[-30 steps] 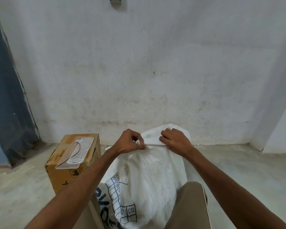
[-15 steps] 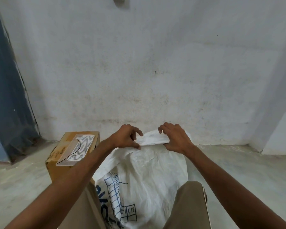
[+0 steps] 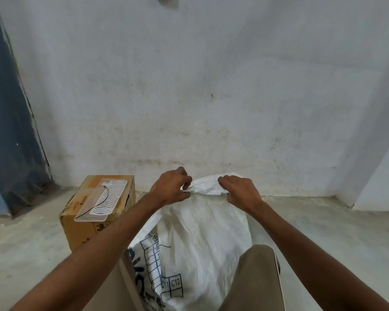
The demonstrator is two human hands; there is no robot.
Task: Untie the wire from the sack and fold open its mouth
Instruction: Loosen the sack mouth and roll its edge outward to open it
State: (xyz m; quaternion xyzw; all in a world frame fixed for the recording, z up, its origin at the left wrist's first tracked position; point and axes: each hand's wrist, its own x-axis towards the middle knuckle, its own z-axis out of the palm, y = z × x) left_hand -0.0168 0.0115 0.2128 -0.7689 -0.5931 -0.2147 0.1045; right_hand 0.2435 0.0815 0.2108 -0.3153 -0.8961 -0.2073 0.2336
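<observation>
Sack (image 3: 202,243) of white woven plastic stands upright on the floor (image 3: 323,232) between the person's knees, blue grid print with "C11" and "C12" on its lower left face. Mouth of sack gathered into a crumpled ridge at the top, held up in front of the wall (image 3: 211,97).

Left hand (image 3: 170,189): fingers curled, pinching the left end of the gathered mouth. Right hand (image 3: 239,190): fingers bent down over the right end of the same ridge, clasping the fabric. Hands near each other, a short span of bunched material between them.

Wire (image 3: 100,202): thin dark strand lying on a clear ribbed tray (image 3: 103,202), well apart from the sack; cannot tell for certain that it is the tie wire. Tray rests on top of a cardboard box (image 3: 85,227), which sits on the floor just left of the sack.

Blue-grey door (image 3: 7,108) at far left edge
</observation>
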